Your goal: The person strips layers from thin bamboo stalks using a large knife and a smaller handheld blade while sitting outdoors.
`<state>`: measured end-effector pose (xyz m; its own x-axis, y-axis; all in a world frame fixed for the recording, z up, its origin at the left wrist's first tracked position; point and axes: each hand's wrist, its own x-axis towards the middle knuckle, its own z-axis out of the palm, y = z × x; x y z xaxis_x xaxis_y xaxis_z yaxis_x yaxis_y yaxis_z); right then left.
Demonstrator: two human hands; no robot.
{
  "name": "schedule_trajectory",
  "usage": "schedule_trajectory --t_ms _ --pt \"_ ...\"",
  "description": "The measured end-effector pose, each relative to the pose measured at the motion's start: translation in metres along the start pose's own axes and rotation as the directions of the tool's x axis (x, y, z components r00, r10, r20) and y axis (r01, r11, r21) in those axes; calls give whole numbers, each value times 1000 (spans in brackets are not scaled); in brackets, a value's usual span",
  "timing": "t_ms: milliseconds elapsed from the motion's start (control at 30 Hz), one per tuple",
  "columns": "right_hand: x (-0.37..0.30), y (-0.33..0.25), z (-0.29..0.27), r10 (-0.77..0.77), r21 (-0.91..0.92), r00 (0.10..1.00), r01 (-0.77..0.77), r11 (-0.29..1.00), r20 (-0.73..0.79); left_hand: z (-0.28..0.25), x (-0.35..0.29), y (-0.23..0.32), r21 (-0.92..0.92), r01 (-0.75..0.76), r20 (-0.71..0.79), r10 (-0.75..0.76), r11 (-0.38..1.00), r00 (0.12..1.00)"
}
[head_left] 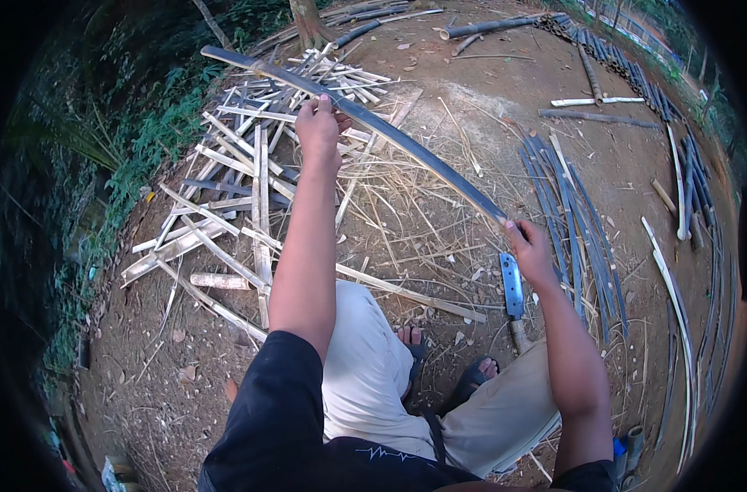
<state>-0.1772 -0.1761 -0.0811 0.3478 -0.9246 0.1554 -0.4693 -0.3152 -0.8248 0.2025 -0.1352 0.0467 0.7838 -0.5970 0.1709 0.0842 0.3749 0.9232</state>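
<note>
A long, dark split bamboo strip [398,138] slants through the air in front of me, its far end high at the left and its near end at the right. My left hand [318,131] grips it partway along, fingers closed round its lower edge. At the near end, my right hand [530,248] pinches the tip with the thumb on top. Below that hand a broad-bladed machete [512,287] with holes along its blade stands near my right knee, its pale handle [521,337] pointing down toward my leg. Neither hand touches the machete.
Pale split bamboo pieces [226,168] lie heaped at the left, beside a short log [219,281]. Thin shavings [414,213] cover the ground ahead. Dark strips [566,221] lie at the right, with bamboo poles [611,61] stacked farther back. Green plants [156,139] border the left side.
</note>
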Motion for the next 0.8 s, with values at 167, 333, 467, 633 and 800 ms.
schedule_trajectory --t_ms 167,333,467,633,800 --pt "-7 -13 -17 41 -240 989 -74 968 -140 -6 -4 -30 144 158 -57 -151 977 987" --pt "-6 -25 -15 -68 -389 948 -62 919 -311 -85 65 -72 -159 211 -515 -263 964 815" --pt "-5 -20 -31 -32 -443 915 -164 881 -403 -114 43 -52 -239 231 -772 -329 943 544" --pt "-3 -19 -39 27 -416 882 -249 875 -471 -89 25 -45 -216 492 -544 -522 844 657" --pt "-1 -37 -19 -41 -309 863 -136 941 -503 -50 36 -57 -60 439 -36 -442 896 896"
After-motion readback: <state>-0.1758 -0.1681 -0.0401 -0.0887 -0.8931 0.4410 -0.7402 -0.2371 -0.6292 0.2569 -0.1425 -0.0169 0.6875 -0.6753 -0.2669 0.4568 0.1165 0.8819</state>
